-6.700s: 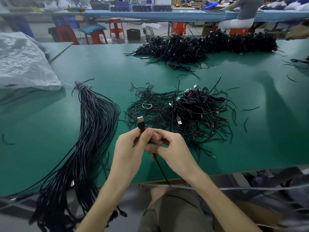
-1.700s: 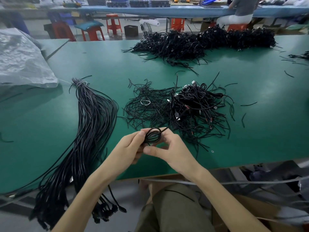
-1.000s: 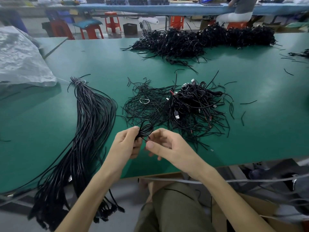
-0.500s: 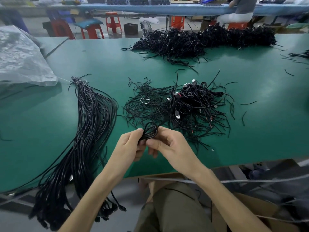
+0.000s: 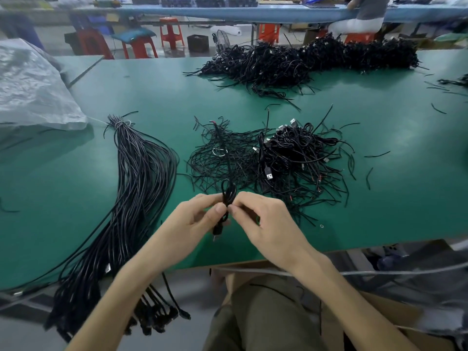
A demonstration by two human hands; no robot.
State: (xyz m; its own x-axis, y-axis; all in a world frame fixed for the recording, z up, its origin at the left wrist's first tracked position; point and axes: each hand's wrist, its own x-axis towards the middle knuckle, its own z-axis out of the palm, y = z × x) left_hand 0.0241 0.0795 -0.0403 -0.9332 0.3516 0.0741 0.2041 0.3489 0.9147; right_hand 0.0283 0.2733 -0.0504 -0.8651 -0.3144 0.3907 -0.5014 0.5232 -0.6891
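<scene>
Hands: a small coiled black cable (image 5: 228,193) is pinched at its waist by the fingertips of the left hand (image 5: 192,221) and the right hand (image 5: 268,224). It is held upright above the near part of the green worktop (image 5: 405,198), in front of a loose pile of cables (image 5: 298,158).

The cable (image 5: 228,192) was sheathed in smooth black plastic with a dull sheen, and so was the bundle (image 5: 141,173), whose strands caught pale highlights. Plugs (image 5: 269,176) in the pile (image 5: 298,153) showed bright bare metal at their tips. The table (image 5: 152,92) wore a smooth, matt green mat. The sheet (image 5: 33,89) was crinkled, translucent grey plastic, shiny on its folds. The stools (image 5: 169,21) were glossy red plastic. The trousers (image 5: 263,317) were matt olive cloth, the box (image 5: 395,315) plain brown cardboard.
</scene>
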